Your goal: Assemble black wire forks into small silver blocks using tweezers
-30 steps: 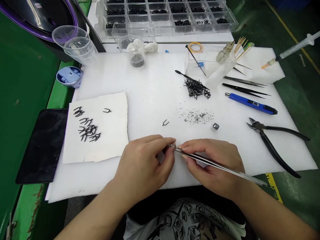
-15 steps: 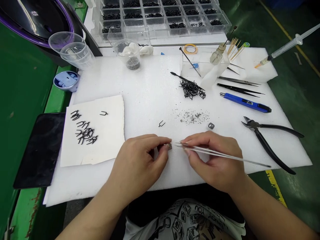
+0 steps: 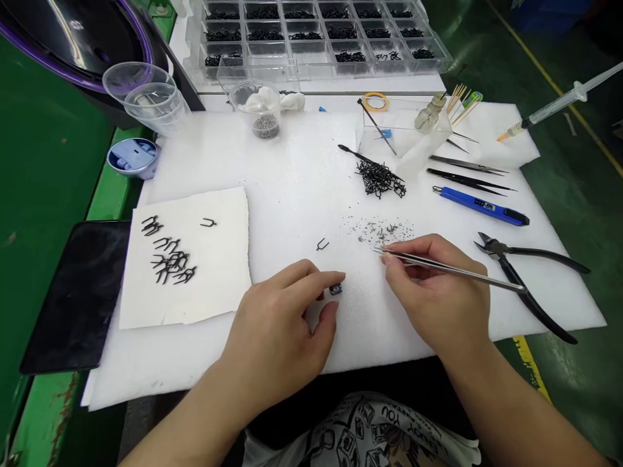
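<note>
A white mat bears paper, dark specks, black tweezers and pliers.

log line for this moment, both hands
left hand: at small block | right hand: holding tweezers | tweezer tips: beside scattered dark bits | pliers: lying unheld

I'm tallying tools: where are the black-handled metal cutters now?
In the head view, the cutters lie at right on the white foam sheet, below the blue pen-shaped tool, beside the right hand.
</note>
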`<state>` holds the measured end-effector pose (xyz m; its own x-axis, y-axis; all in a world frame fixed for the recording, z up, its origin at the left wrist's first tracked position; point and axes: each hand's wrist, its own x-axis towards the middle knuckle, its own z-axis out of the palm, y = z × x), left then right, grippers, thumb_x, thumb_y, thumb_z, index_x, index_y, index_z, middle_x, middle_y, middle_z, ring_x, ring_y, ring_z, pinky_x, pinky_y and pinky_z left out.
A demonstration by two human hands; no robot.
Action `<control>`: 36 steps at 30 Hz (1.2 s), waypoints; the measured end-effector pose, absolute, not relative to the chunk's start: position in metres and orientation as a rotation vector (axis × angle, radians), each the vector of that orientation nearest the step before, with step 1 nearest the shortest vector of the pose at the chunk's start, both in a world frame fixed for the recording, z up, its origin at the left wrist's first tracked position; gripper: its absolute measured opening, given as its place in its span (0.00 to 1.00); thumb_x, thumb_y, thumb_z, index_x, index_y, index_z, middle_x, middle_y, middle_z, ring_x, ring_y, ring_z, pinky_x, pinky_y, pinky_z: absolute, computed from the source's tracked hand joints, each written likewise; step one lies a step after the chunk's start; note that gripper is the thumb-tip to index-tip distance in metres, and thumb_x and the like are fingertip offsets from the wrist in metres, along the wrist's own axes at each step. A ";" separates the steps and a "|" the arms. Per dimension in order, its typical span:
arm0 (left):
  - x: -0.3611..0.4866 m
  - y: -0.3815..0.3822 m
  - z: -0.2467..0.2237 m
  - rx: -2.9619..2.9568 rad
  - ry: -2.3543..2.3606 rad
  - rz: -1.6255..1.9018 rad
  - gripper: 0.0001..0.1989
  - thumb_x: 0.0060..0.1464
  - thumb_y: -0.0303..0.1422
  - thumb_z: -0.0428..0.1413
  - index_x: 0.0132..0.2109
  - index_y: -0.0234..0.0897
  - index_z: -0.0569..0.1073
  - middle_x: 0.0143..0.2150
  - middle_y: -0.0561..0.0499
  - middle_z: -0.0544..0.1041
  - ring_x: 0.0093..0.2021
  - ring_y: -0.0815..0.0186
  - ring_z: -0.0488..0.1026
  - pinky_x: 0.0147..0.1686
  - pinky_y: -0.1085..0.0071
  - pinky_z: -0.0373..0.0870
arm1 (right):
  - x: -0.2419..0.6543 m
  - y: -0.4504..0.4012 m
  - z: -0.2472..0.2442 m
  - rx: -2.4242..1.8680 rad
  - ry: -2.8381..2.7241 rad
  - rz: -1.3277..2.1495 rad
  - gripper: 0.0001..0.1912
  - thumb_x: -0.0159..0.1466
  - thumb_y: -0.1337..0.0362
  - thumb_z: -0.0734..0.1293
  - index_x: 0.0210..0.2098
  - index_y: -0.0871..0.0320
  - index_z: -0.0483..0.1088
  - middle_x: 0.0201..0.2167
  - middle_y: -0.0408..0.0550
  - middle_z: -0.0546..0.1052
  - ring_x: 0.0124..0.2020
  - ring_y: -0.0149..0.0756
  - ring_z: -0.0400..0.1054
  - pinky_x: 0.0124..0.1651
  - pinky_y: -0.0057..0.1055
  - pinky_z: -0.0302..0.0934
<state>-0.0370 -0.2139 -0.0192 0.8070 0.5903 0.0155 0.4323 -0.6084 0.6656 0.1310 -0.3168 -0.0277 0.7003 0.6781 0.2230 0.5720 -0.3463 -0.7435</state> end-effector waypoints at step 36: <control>-0.028 -0.219 -0.024 2.536 0.844 0.450 0.06 0.57 0.29 0.57 0.43 0.39 0.74 0.41 0.54 0.78 0.27 0.71 0.71 0.23 0.72 0.65 | 0.132 -0.333 -0.024 -1.740 -1.291 0.365 0.10 0.58 0.73 0.71 0.37 0.53 0.74 0.37 0.41 0.83 0.38 0.35 0.79 0.42 0.32 0.74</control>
<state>-0.0279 -0.2193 -0.0238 0.7624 0.6254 0.1663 0.4864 -0.7233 0.4902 0.1316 -0.3328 -0.0243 0.4086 0.8727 0.2672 0.6037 -0.0388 -0.7963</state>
